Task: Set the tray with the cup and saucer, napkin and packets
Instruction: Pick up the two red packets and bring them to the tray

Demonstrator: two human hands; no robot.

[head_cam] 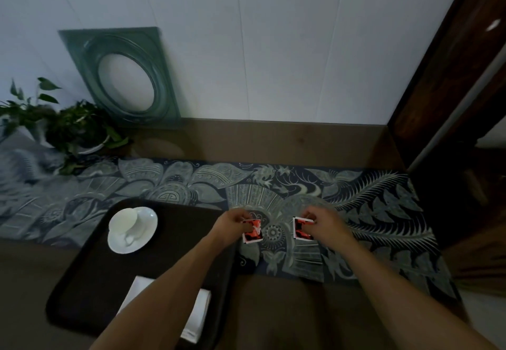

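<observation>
Packet step: the left hand and right hand are each pinching a red packet beside the tray; next, carrying both onto it.

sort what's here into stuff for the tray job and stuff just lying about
For the job: dark plastic tray; white cup and saucer; white folded napkin; two red packets, one in the left hand, one in the right hand.

Lying about: green potted plant; teal square frame; patterned blue cloth.
</observation>
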